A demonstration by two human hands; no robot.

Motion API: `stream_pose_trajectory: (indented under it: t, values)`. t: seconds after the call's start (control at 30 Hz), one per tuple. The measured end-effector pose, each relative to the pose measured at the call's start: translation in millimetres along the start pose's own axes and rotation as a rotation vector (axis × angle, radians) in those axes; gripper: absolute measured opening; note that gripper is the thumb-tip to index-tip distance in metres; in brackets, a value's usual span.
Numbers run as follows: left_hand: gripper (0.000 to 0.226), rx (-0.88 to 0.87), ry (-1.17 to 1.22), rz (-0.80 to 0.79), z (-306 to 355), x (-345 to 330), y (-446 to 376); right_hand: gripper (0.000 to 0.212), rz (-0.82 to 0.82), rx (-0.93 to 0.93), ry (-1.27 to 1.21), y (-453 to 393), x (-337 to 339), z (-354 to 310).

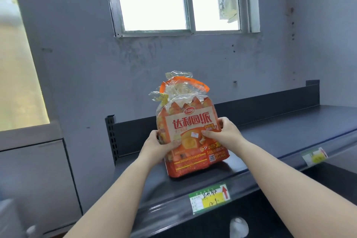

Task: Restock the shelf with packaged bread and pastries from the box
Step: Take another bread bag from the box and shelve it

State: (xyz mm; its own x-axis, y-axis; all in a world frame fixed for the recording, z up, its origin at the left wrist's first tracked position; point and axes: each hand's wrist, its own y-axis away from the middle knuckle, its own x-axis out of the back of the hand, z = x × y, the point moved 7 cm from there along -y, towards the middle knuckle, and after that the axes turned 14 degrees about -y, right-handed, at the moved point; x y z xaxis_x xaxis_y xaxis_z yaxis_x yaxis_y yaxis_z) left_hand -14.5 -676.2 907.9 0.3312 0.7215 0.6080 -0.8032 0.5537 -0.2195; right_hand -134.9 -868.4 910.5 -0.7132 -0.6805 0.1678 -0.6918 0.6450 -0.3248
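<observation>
An orange bag of packaged pastries (pixel 188 121) with an orange handle stands upright on the left part of the dark top shelf (pixel 280 127). My left hand (pixel 157 144) grips its left side, thumb on the front. On the bag's right side, my right hand (pixel 225 133) holds it with fingers across the printed front. The bag's base rests on the shelf near the front edge. The box is not in view.
A green and yellow price label (pixel 209 198) sits on the shelf's front rail below the bag, another label (pixel 314 155) farther right. A low back panel (pixel 251 106) runs behind the shelf. A grey cabinet (pixel 34 179) stands at the left, a window (pixel 179 0) above.
</observation>
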Motion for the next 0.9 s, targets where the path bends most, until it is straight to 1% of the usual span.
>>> stream_pose_trajectory:
  t: [0.1, 0.2, 0.33, 0.4, 0.5, 0.57, 0.6, 0.67, 0.7, 0.77, 0.83, 0.9]
  values:
    - [0.055, 0.059, -0.036, 0.007, 3, -1, 6, 0.057, -0.051, 0.018, 0.040, -3, 2, 0]
    - [0.057, 0.093, -0.045, 0.037, 10, -3, 14, 0.064, -0.074, 0.028, 0.053, -6, 5, 0]
    - [0.061, 0.107, -0.093, 0.111, 15, -4, 24, 0.081, -0.006, 0.140, 0.123, -7, 13, -12]
    - [0.066, 0.098, -0.139, 0.136, 16, -5, 28, 0.085, 0.015, 0.195, 0.171, -5, 13, -16]
    - [0.075, 0.103, -0.192, 0.181, 14, -6, 33, 0.088, 0.032, 0.210, 0.200, -1, 14, -17]
    - [0.080, 0.123, -0.218, 0.218, 12, -4, 37, 0.080, 0.091, 0.286, 0.223, 6, 19, -23]
    - [0.078, 0.120, -0.246, 0.250, 12, -1, 38, 0.071, 0.136, 0.360, 0.213, 11, 23, -29]
    - [0.066, 0.061, -0.331, 0.370, 19, 11, 44, 0.049, 0.185, 0.507, 0.154, 20, 28, -44]
    - [0.057, 0.012, -0.382, 0.447, 24, 19, 49, 0.040, 0.163, 0.557, 0.138, 24, 25, -52]
    - [0.042, -0.068, -0.504, 0.556, 33, 35, 59, 0.025, 0.046, 0.626, 0.127, 31, 10, -66]
    - [0.033, -0.069, -0.632, 0.576, 30, 48, 69, 0.013, -0.102, 0.696, 0.127, 42, -14, -80]
    - [0.028, -0.020, -0.746, 0.564, 16, 63, 81, 0.008, -0.259, 0.748, 0.158, 57, -47, -90]
